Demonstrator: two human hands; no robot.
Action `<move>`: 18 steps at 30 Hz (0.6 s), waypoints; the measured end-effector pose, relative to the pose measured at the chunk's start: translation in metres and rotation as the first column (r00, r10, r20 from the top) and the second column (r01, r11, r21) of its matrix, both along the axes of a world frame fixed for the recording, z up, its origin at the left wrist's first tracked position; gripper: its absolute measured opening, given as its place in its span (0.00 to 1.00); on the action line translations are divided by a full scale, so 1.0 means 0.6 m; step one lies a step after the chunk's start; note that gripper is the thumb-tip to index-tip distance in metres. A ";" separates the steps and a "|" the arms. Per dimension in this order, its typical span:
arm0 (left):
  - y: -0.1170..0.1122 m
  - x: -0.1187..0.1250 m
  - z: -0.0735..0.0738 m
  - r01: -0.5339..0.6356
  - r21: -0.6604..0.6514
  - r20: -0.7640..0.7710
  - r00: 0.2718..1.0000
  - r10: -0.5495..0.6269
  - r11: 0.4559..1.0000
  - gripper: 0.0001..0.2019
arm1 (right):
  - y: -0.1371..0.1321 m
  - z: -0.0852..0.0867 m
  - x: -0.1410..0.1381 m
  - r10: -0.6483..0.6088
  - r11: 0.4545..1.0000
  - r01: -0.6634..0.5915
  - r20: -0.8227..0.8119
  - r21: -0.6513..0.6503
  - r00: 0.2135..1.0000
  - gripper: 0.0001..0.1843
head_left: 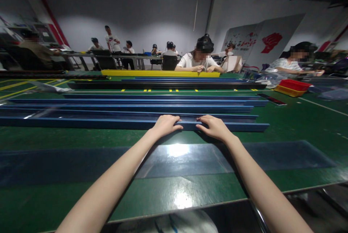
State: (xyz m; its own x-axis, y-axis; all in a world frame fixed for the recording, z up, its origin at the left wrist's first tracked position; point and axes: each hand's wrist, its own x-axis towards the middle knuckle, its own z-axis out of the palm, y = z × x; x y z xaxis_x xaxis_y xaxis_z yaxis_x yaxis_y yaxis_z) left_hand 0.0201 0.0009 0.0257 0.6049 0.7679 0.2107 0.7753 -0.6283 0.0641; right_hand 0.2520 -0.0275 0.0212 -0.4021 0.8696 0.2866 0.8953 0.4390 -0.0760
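Observation:
A long blue channel strip (108, 123) with raised edges lies across the green table, nearest to me of several. My left hand (166, 124) grips it near its middle, with the fingers over the raised edge and the thumb on the near side. A short gap to the right, my right hand (213, 126) pinches the same strip in the same way. The fingertips of both hands are partly hidden inside the channel. Under my forearms, a flat, clear plastic sheet (285, 155) stretches across the table.
More blue channel strips (163, 107) lie parallel behind. Beyond them are a dark strip (168, 85) and a yellow bar (160, 73). At right are a phone (272, 99) and a red and yellow bin (293, 87). Co-workers sit opposite and at right.

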 end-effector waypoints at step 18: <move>-0.003 -0.004 -0.005 0.052 0.030 0.046 0.997 -0.054 0.998 0.19 | 0.000 0.001 0.000 0.002 1.000 -0.002 0.017 0.002 1.000 0.21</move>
